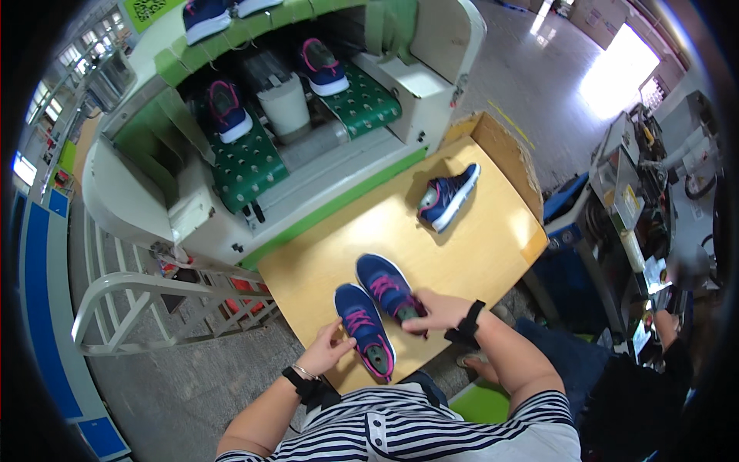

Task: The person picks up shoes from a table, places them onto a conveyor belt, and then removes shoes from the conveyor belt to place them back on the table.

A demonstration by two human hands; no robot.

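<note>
Two navy sneakers with pink laces lie side by side on the wooden tabletop [308, 269], toes pointing away from me. My left hand [326, 351] is beside the left sneaker [362, 323], thumb and fingers apart at its outer side. My right hand [433, 311] grips the right sneaker [385, 286] around its heel opening, thumb over the collar. Grey-green lasts show inside both shoes. Farther right on the same top, a third navy sneaker [449, 197] lies on its side, with its white sole toward the right.
Ahead stands a white and green machine [339, 181] with two perforated green belts, each carrying a sneaker [229, 112]. More sneakers [205, 19] sit on top of it. A cardboard piece [504, 150] edges the table. Metal rails [154, 283] are at left; another person [639, 393] is at right.
</note>
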